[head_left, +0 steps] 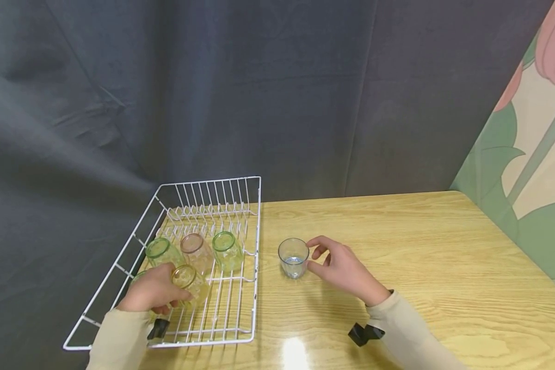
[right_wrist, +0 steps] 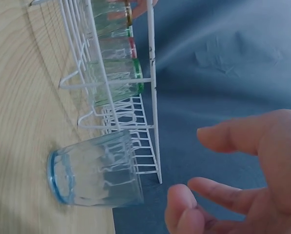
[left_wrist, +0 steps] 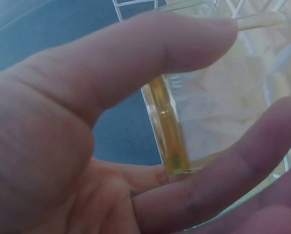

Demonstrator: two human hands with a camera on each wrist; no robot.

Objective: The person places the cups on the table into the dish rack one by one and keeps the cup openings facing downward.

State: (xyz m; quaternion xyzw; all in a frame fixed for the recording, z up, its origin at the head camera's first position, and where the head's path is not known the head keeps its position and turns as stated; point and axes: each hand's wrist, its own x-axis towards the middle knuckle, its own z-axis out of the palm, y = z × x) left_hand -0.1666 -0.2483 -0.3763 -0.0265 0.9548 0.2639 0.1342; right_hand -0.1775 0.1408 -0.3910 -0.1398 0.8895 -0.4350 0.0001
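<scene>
1. Left hand (head_left: 153, 294) reaches into the white rack (head_left: 257, 216), fingers curled around the amber glass (head_left: 189, 281) at the rack's 6 o'clock.
2. Right hand (head_left: 339, 269) rests on the table (head_left: 421, 246), fingers loose and apart, holding nothing.
3. Blue glass (head_left: 293, 257) stands upright just beside that hand, at its 9 o'clock.

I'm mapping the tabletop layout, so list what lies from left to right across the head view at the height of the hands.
Left hand gripping the yellow-rimmed glass inside the white wire rack → green-rimmed glass → rack's right edge → blue-tinted glass standing on the wooden table → right hand, fingers curved beside it.
</scene>
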